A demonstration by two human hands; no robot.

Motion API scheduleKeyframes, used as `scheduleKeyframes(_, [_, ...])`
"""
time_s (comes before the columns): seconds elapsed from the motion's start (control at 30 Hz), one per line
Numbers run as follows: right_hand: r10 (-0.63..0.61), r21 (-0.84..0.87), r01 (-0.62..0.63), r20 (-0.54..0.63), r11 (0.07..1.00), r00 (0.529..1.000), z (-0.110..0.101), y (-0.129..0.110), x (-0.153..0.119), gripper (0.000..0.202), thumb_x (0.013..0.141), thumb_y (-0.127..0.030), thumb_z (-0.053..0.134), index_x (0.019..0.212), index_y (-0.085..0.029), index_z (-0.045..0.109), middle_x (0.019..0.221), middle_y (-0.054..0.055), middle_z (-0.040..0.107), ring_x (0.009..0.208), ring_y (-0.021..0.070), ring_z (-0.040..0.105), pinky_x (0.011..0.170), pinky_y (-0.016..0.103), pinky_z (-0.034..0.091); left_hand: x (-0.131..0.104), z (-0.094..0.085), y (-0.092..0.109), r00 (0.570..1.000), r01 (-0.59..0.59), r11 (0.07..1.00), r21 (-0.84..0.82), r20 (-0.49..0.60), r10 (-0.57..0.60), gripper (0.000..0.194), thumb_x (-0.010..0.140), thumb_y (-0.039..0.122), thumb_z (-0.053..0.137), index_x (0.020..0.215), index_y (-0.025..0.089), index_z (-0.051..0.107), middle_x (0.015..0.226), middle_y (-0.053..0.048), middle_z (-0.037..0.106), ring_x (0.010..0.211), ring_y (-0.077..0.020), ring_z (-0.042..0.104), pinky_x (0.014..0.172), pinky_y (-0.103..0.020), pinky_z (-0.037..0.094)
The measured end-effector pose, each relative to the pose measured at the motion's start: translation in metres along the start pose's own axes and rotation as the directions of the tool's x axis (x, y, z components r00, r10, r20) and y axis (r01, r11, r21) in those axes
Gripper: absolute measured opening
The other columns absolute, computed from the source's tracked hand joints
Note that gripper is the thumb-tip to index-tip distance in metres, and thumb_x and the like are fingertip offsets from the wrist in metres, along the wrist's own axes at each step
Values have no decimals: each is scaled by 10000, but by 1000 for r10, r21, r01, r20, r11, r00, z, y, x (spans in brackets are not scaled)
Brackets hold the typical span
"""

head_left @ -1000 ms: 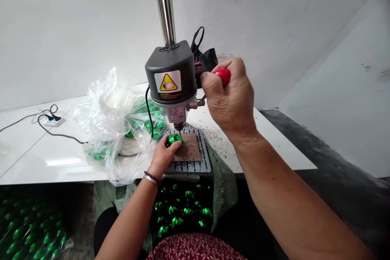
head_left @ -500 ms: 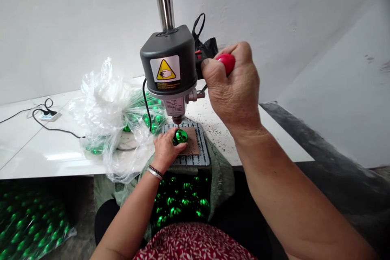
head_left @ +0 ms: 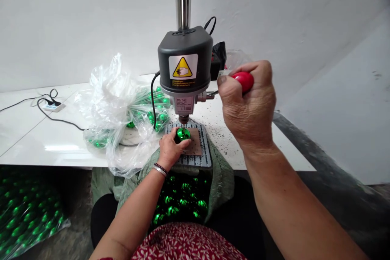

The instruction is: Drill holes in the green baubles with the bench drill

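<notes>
My left hand [head_left: 172, 146] grips a shiny green ball [head_left: 183, 134] between thumb and fingers. The ball rests on a brown board [head_left: 195, 142] lying on the slotted metal base [head_left: 206, 150] of a bench drill press [head_left: 185, 63]. Straight above the ball is the drill chuck [head_left: 183, 119], its bit reaching down to the ball's top; how deep the tip goes I cannot tell. My right hand [head_left: 248, 107] is closed round the red knob [head_left: 243, 81] of the drill's feed lever, to the right of the drill head.
Left of the drill, a clear plastic bag [head_left: 103, 105] holds green balls. A green woven sack [head_left: 221, 183] with many balls [head_left: 183, 201] opens below the table edge. Another bag of balls [head_left: 27, 211] lies lower left. Dark shavings scatter the white table [head_left: 237, 150]; a power strip [head_left: 54, 106] sits far left.
My right hand has pulled the red knob lower. The view has shifted, so the drill appears farther right. My left hand still holds the ball on the board.
</notes>
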State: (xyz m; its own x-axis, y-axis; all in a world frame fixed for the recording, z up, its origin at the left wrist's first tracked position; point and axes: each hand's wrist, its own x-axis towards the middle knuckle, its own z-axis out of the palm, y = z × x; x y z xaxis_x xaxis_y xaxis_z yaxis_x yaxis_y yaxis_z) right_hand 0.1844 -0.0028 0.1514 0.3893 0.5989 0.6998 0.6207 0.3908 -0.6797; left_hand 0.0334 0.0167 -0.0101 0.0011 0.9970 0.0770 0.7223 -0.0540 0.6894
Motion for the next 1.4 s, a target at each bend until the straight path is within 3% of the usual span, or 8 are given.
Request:
scheduleKeyframes(0.13, [-11,-21,11,3,1000,1000,1,0,1,177,824,-388,481,836,-219,429,781,-2,492,683,103,471,601,252,442,-1,-2,-2,1000,22,994,-104,-13,-23,500,731,452,713,1169,221,646,883,-35,706,860,-216,624,816,-313,471])
scheduleKeyframes(0.23, [-9,-8,9,3,1000,1000,1,-1,2,170,818,-378,489,828,-221,426,768,-9,490,652,94,446,585,241,431,1,-9,-2,999,40,989,-144,38,-35,451,732,445,706,1124,224,670,857,-22,709,843,-209,629,811,-310,475])
scheduleKeyframes(0.43, [-23,29,22,21,999,1000,0,-1,1,142,832,-310,515,824,-217,408,764,-26,471,669,77,457,651,222,440,15,-23,-1,990,73,978,-198,136,-46,455,719,412,707,1123,200,694,959,-27,724,886,-199,639,857,-305,476])
scheduleKeyframes(0.67, [-47,83,46,7,995,999,0,0,2,168,838,-260,559,823,-188,408,782,-29,449,731,68,453,723,205,408,22,-24,-6,978,96,958,-269,205,-40,491,701,419,713,1143,206,700,1025,-21,733,986,-217,643,895,-307,476])
scheduleKeyframes(0.87, [-26,73,24,30,997,999,-1,-3,3,212,837,-254,600,819,-192,398,780,-38,454,763,66,457,767,193,405,17,-27,1,980,86,982,-170,193,-52,525,717,404,723,1189,180,675,1062,-35,732,1012,-225,646,914,-313,472])
scheduleKeyframes(1.1, [-48,166,42,34,985,998,-1,0,3,190,845,-252,574,828,-180,398,740,-66,415,640,19,407,692,160,411,2,-21,2,987,-158,957,242,67,146,603,743,361,755,1303,207,591,1324,-60,630,1165,-276,580,1019,-369,413])
scheduleKeyframes(1.27, [-60,231,52,31,972,998,2,2,3,172,846,-233,554,833,-170,395,753,-71,406,607,-7,422,699,167,419,-1,-15,2,986,-163,941,296,72,148,612,756,380,749,1322,224,573,1334,-62,622,1154,-275,589,1009,-386,432])
scheduleKeyframes(1.4, [-93,164,93,-5,982,996,1,4,0,164,842,-259,555,822,-166,421,741,-58,425,649,15,437,686,179,402,-2,-13,2,984,-177,947,269,60,167,615,756,368,754,1326,226,572,1302,-77,640,1112,-279,602,978,-402,454])
